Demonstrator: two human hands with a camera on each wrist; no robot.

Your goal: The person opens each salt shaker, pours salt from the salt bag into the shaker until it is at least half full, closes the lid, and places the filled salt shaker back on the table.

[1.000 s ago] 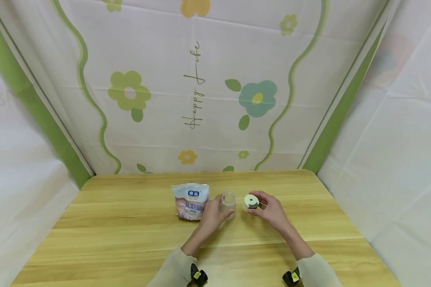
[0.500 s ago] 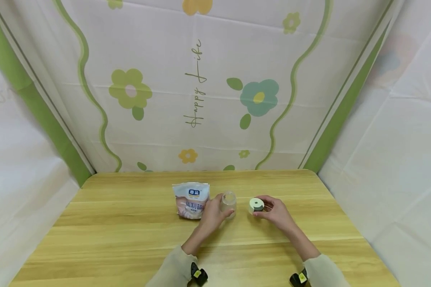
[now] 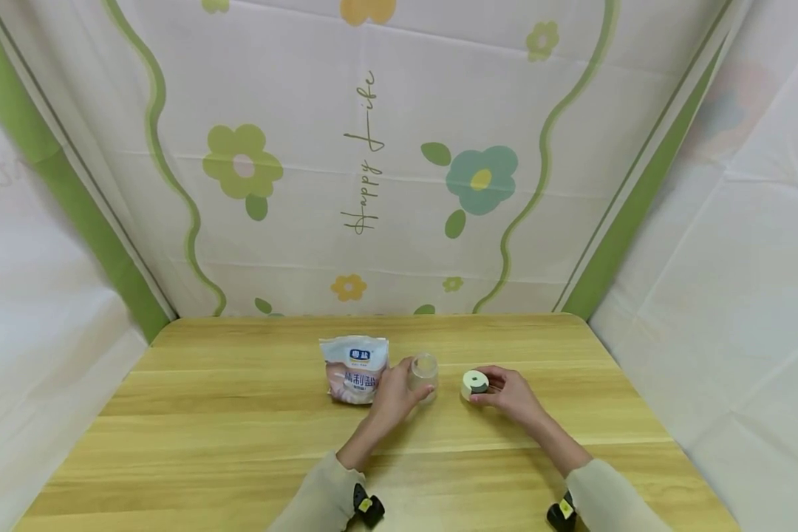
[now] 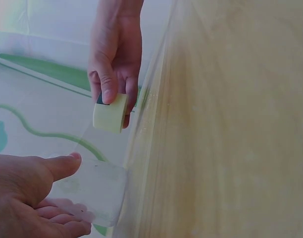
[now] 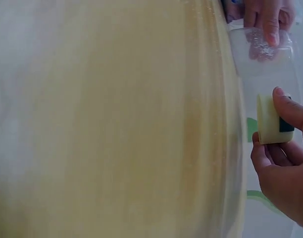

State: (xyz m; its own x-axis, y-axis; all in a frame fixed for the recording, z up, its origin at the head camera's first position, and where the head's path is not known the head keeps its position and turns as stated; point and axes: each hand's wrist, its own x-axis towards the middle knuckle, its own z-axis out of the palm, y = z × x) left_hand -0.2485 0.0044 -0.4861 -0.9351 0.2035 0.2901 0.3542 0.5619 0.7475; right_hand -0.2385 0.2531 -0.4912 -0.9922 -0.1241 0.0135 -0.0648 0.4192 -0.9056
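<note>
In the head view, the left hand [image 3: 394, 391] grips a clear jar [image 3: 426, 377] that stands upright on the wooden tabletop [image 3: 239, 458]; this grip is spread to the jar's width, with the jar between thumb and fingers. To the jar's right and apart from it, the right hand [image 3: 515, 397] pinches a round cream cap [image 3: 473, 385] with 1 dark patch on it. I cannot tell whether the cap touches the tabletop. A printed bag [image 3: 355, 369] is just left of the jar.

In the left wrist view, the left thumb lies on one side of the jar, and fingers show through its wall. The cap sits at the right hand's fingertips, near the jar.

In the right wrist view, the right grip is parted to the cap's thickness, thumb on one side, fingers opposite.
</note>
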